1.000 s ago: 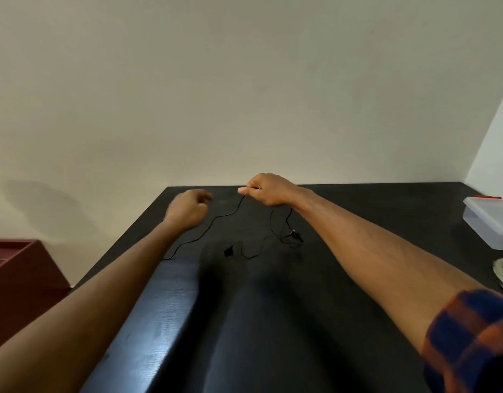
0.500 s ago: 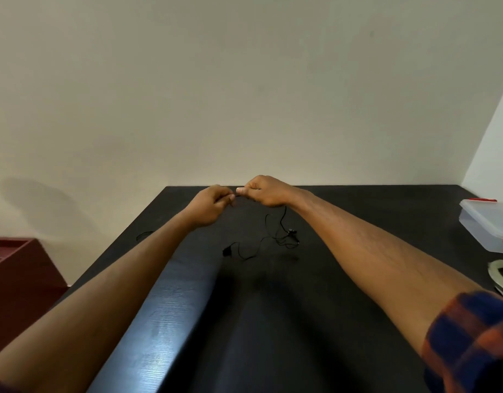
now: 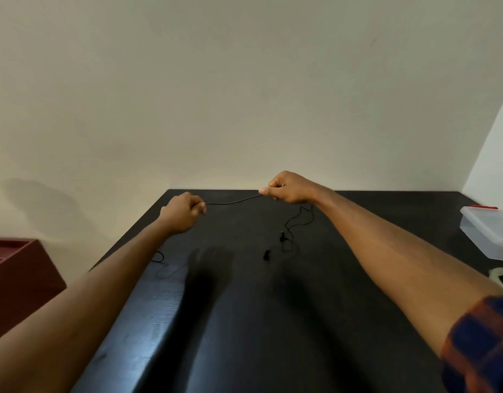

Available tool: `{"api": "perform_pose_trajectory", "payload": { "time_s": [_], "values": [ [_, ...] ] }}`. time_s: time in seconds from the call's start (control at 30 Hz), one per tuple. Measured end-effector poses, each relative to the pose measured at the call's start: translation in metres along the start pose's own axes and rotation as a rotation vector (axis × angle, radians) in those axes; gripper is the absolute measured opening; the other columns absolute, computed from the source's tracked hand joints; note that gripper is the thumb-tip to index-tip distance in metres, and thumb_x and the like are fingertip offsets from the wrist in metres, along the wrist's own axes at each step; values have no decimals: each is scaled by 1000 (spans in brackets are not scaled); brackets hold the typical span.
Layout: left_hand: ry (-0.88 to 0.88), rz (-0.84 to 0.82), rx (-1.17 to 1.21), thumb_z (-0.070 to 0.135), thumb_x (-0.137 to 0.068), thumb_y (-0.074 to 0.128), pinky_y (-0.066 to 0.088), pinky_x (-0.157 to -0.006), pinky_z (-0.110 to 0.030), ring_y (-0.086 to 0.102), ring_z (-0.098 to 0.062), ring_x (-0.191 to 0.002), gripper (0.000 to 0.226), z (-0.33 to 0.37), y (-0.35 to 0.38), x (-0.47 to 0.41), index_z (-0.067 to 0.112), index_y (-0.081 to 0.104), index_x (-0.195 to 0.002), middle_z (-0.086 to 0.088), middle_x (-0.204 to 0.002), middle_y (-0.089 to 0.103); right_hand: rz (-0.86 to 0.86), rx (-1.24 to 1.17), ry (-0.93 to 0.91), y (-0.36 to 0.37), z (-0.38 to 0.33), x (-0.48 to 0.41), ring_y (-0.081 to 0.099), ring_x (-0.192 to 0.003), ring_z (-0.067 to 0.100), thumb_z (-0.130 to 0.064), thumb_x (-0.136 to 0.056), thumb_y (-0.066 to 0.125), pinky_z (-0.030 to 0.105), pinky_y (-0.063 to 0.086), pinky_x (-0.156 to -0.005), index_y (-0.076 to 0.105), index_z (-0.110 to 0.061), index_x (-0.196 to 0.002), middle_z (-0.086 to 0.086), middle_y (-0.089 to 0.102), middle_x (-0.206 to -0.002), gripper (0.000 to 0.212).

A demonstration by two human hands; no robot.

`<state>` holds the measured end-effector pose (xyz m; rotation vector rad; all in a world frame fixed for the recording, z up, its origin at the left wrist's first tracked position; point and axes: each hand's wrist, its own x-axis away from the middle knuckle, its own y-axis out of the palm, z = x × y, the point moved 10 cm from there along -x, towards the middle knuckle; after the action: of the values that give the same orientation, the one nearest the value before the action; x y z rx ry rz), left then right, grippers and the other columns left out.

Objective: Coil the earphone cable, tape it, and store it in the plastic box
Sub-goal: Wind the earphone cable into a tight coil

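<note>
**A:** Half a second ago the hands met. Now left hand (image 3: 182,212) and right hand (image 3: 287,188) are apart, each grip pinching the earphone cable (image 3: 233,201) strung between, rest trailing on the surface (image 3: 244,336).

**B:** Drawing out a length to coil, I'd guess. Plastic box (image 3: 487,229) sits off right.

Broad open room lies over the near half of the black table (image 3: 244,321). Obstacles — plastic box (image 3: 488,234) and tape roll (image 3: 497,272) at its right edge, earphone cable (image 3: 230,203) strung and looped across the far part.
</note>
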<state>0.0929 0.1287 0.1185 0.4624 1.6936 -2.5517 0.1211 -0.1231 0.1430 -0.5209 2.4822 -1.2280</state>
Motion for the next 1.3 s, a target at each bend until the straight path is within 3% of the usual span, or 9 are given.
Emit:
{"api": "perform_pose_trajectory", "payload": {
  "time_s": [0.1, 0.2, 0.3, 0.47, 0.6, 0.8, 1.1, 1.2, 1.3],
  "values": [
    [-39, 28, -95, 32, -103, 44, 42, -101, -56, 51, -28, -122, 26, 12, 3, 0, 28, 66, -118, -1, -128, 59, 3, -19, -19, -1, -5, -1, 25, -42, 8, -43, -100, 61, 20, 30, -49, 45, -18, -58, -9, 31, -48, 51],
    [17, 34, 41, 32, -101, 52, 39, -110, -51, 48, -24, -134, 40, 42, 9, 0, 25, 54, -141, 1, -140, 57, -40, 0, -20, 5, -10, -2, 25, -44, 9, -45, -100, 59, 26, 28, -52, 45, -20, -59, -9, 30, -49, 51],
    [130, -40, 272, 27, -102, 53, 42, -103, -31, 57, -17, -124, 36, 88, 22, 0, 18, 60, -136, -2, -133, 64, -65, 30, -43, 14, -21, -5, 26, -44, 8, -47, -101, 57, 26, 27, -52, 48, -20, -61, -10, 32, -49, 49],
    [69, -170, 568, 19, -104, 49, 46, -75, -21, 59, -14, -87, 20, 121, 38, -6, 15, 68, -107, -6, -100, 68, -58, 0, -53, 14, -28, -6, 33, -46, 5, -42, -105, 51, 24, 32, -56, 56, -23, -60, -13, 41, -49, 50],
    [21, -191, 652, 22, -106, 46, 42, -73, -32, 55, -19, -80, 25, 121, 42, -6, 12, 67, -98, -12, -92, 65, -43, -39, -56, 9, -26, -5, 31, -47, 9, -45, -105, 49, 21, 33, -54, 67, -17, -70, -6, 38, -53, 48],
    [-61, -102, 671, 21, -105, 46, 40, -58, -25, 56, -8, -57, 29, 80, 24, -11, 17, 63, -82, 0, -66, 54, -23, -54, 69, -3, 11, 4, 25, -48, 13, -57, -99, 54, 31, 26, -52, 42, -24, -60, -6, 32, -53, 52],
    [-79, -88, 571, 24, -105, 46, 41, -46, -22, 38, -6, -46, 29, 41, 21, -11, 19, 63, -82, 7, -58, 40, -17, -31, 142, -14, 48, 22, 20, -44, 11, -55, -100, 53, 10, 36, -48, 27, -27, -57, -7, 25, -51, 58],
    [-40, -111, 419, 24, -103, 48, 37, -53, -26, 42, -10, -55, 27, 44, 27, -7, 20, 66, -84, 8, -64, 49, -14, -13, 147, -16, 54, 25, 20, -45, 12, -52, -102, 52, 18, 38, -61, 24, -26, -58, -7, 23, -53, 58],
    [-47, -76, 342, 23, -101, 50, 44, -68, -28, 56, -12, -76, 21, 51, 29, -5, 23, 69, -93, 7, -81, 62, -16, -16, 102, -14, 44, 25, 20, -44, 10, -49, -103, 52, 7, 36, -51, 24, -26, -59, -6, 22, -54, 57]
  ]
}}
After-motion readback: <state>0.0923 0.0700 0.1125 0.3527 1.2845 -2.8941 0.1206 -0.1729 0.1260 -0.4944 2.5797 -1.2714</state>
